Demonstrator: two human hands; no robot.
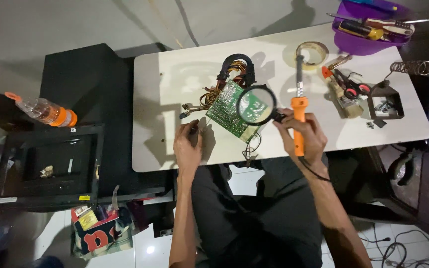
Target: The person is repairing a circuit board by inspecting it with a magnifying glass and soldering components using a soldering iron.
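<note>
Nearest us, our left hand (187, 146) rests on the desk (165, 99) edge, its fingers curled and pinching a small dark part we cannot identify. Our right hand (304, 134) has its fingers wrapped tight around two handles at once: the orange soldering iron (299, 111), whose tip points away from us, and the black-rimmed magnifying glass (256, 104), which hovers over the green circuit board (234, 110). The board lies flat between our hands, near the desk's middle. We judge it light and stiff but fragile, best held by its bare edges, away from the solder joints and the wire bundle (229, 74) trailing behind it. Farther off lie a tape roll (313, 53), red-handled scissors (353, 85) and a purple tray (368, 27) of screwdrivers.
</note>
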